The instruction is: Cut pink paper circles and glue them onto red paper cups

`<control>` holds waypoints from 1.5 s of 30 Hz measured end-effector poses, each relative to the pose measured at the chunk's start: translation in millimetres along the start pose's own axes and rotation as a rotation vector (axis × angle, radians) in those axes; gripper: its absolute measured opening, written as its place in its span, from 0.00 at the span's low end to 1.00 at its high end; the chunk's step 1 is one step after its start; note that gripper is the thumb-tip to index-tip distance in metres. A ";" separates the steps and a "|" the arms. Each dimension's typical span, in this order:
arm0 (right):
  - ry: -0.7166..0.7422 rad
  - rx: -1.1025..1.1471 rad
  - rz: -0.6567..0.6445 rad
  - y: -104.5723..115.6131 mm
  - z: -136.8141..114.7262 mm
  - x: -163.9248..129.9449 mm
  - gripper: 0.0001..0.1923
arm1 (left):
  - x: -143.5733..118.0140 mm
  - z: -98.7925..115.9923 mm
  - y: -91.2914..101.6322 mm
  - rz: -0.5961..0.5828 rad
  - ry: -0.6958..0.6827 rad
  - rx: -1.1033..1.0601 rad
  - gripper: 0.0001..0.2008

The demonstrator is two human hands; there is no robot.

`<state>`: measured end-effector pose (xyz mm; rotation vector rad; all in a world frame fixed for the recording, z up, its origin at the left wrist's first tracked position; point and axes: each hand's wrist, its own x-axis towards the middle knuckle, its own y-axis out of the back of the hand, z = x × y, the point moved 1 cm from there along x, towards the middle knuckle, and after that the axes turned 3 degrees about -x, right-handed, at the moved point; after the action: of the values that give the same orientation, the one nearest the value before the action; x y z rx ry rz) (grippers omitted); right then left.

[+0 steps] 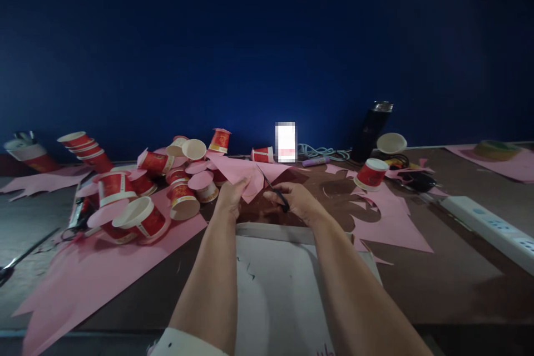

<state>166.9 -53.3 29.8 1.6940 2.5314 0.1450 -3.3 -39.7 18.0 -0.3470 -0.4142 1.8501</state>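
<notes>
In the head view my left hand (233,196) is closed on the edge of a sheet of pink paper (236,169), held up over the table. My right hand (294,200) grips a pair of scissors (282,200) by the dark handles. Their blades point up and left and lie against the right part of the paper; how far they are parted is too small to tell. Just left of my left hand, red paper cups (183,197) lie heaped, several with pink paper discs (200,179) on them.
A white box lid (275,267) lies beneath my forearms. Pink scraps (387,222), a red cup (371,173), a dark flask (371,130) and a white power strip (488,228) are to the right. A lit phone screen (286,142) stands at the back. Other scissors (20,258) lie far left.
</notes>
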 end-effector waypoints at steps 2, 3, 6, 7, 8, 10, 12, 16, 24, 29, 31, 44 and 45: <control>0.006 -0.002 -0.003 0.5 -0.7 -0.5 0.20 | 0.0 0.3 -0.3 0.001 0.001 0.001 0.28; 0.010 -0.008 -0.001 0.9 -1.1 -0.8 0.20 | 0.0 0.6 -0.6 -0.003 -0.003 -0.002 0.28; 0.021 -0.047 0.012 2.8 -2.5 -2.0 0.20 | 0.2 1.5 -1.2 -0.012 -0.014 -0.010 0.28; 0.023 -0.058 0.015 3.5 -2.7 -2.3 0.21 | 0.5 1.6 -1.0 -0.010 -0.018 -0.007 0.28; 0.025 -0.068 0.014 4.3 -2.9 -2.5 0.21 | 0.9 1.7 -0.7 -0.012 -0.023 -0.003 0.28; 0.031 -0.087 0.003 5.7 -2.7 -2.5 0.21 | 1.7 1.4 0.5 -0.024 -0.035 0.009 0.27; 0.034 -0.096 -0.011 7.3 -1.9 -2.1 0.21 | 2.4 1.1 1.4 -0.045 -0.034 0.014 0.26; 0.035 -0.116 -0.002 10.8 0.2 -1.2 0.22 | 2.4 1.3 1.4 -0.077 -0.020 -0.010 0.26; -0.010 -0.145 -0.007 14.4 -5.7 -4.8 0.20 | 3.0 1.8 3.0 -0.090 -0.059 -0.002 0.28; -0.021 -0.118 -0.003 14.3 -8.4 -6.7 0.19 | 4.7 -0.2 5.9 -0.078 -0.074 0.040 0.28; -0.019 -0.103 -0.011 14.8 -7.5 -6.4 0.19 | 5.1 -0.4 5.9 -0.077 -0.074 0.042 0.28; -0.007 -0.034 -0.028 13.7 -5.1 -4.9 0.17 | 4.6 4.4 2.1 -0.022 -0.087 0.042 0.26; -0.018 -0.031 -0.027 13.5 -5.3 -4.9 0.17 | 5.1 4.4 2.1 -0.009 -0.092 0.054 0.25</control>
<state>180.5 -52.8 37.0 1.6421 2.5245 0.1659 -8.6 -36.0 20.9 -0.2237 -0.4265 1.8692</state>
